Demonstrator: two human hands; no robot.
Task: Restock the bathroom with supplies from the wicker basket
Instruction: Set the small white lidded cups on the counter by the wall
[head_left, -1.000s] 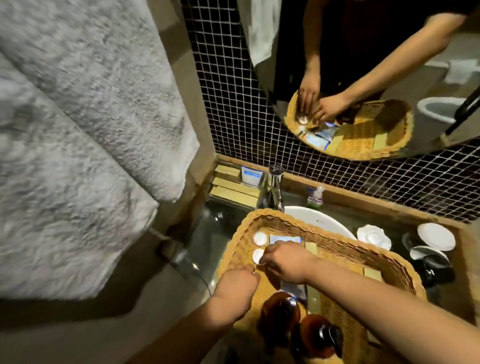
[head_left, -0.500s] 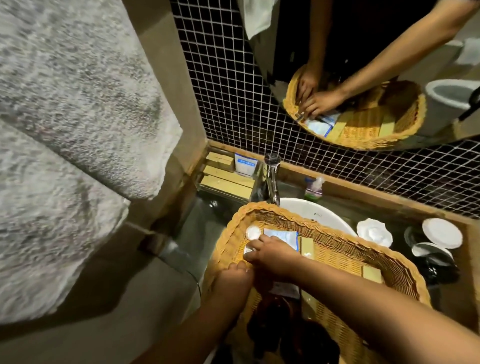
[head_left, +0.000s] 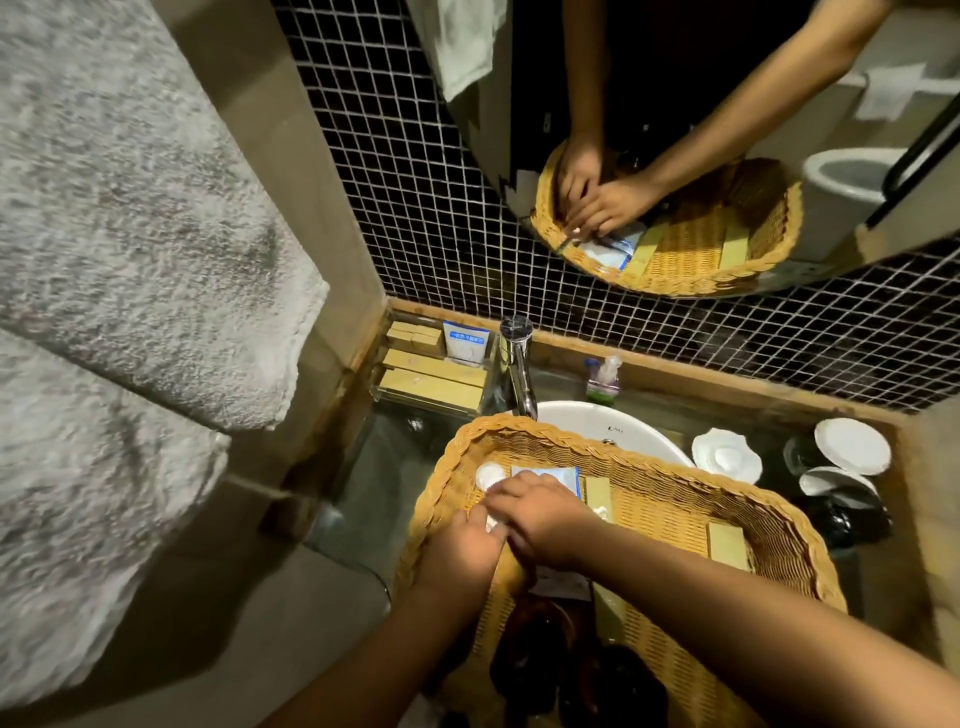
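Wicker basket (head_left: 670, 470), perched on the basin (head_left: 597, 422), could tip if pressed — left hand (head_left: 462, 556) and right hand (head_left: 545, 525) both pinch one white packet (head_left: 491, 522).

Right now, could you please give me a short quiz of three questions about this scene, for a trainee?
1. True or false: the left hand and the right hand both reach into the basket.
2. The basket sits over: A the sink, B a chair, C a bed.
3. Fill in: as the camera sees it, the tray of tan boxes stands to the ___ of the faucet.
Key: 1 true; 2 A; 3 left.
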